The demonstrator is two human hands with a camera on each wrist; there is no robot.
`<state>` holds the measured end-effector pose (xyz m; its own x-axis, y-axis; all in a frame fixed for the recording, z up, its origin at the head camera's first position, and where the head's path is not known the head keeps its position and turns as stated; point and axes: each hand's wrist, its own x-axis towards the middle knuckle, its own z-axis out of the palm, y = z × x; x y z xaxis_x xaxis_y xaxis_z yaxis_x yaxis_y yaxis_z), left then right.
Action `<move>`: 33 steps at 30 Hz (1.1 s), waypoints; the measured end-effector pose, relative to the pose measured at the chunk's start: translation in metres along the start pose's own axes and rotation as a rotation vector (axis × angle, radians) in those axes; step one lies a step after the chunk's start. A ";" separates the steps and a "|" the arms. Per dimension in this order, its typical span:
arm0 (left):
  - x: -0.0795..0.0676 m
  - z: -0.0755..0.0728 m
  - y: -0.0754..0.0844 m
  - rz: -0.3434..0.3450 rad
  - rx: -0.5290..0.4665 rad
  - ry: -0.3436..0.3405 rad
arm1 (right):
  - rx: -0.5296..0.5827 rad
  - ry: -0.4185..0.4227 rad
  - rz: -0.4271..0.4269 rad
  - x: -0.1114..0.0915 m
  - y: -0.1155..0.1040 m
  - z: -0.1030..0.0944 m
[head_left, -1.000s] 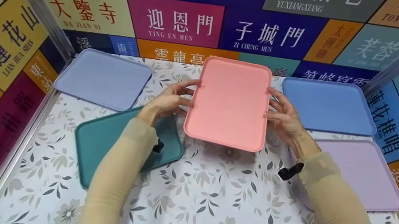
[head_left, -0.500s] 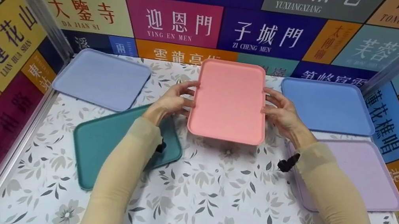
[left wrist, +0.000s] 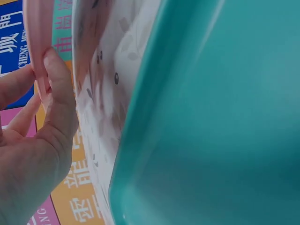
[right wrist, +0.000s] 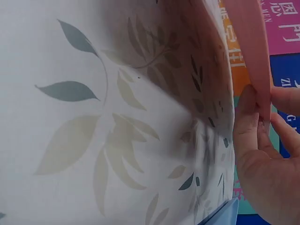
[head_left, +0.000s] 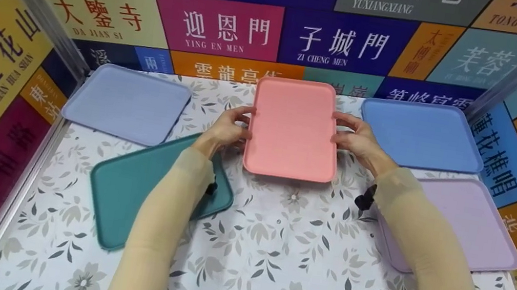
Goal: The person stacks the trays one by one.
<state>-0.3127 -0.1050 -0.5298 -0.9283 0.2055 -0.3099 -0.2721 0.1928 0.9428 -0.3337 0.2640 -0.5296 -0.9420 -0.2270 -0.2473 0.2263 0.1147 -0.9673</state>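
Both hands hold a pink rectangular tray (head_left: pixel 294 130) above the back middle of the table. The left hand (head_left: pixel 227 129) pinches its left rim between thumb and fingers, seen close in the left wrist view, where the tray's edge (left wrist: pixel 40 37) runs upward. Across from it, the right hand (head_left: pixel 360 140) pinches the right rim; the right wrist view shows thumb and fingers on either side of the tray's edge (right wrist: pixel 251 42). A shadow and a gap show between tray and tablecloth. Under the left forearm lies a teal tray (head_left: pixel 142 194), partly hidden by the sleeve.
A pale periwinkle tray (head_left: pixel 127 103) lies at the back left, overlapping the teal one's corner. At the back right is a blue tray (head_left: pixel 421 134), with a lilac tray (head_left: pixel 469 225) before it, partly under the right forearm. Printed panels (head_left: pixel 227 28) wall three sides of the floral tablecloth (head_left: pixel 269 271).
The pink tray's near edge has moved back and its far edge slightly down, both hands keeping their pinch on the rims. The head view has shifted slightly. The other trays stay put.
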 end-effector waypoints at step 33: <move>0.018 0.019 0.016 -0.150 0.587 -0.042 | -0.247 0.082 0.058 0.014 0.018 0.009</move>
<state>-0.3288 -0.0801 -0.5227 -0.8766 0.1708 -0.4498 -0.2026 0.7169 0.6670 -0.3408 0.2546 -0.5514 -0.9484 -0.1348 -0.2870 0.2230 0.3599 -0.9060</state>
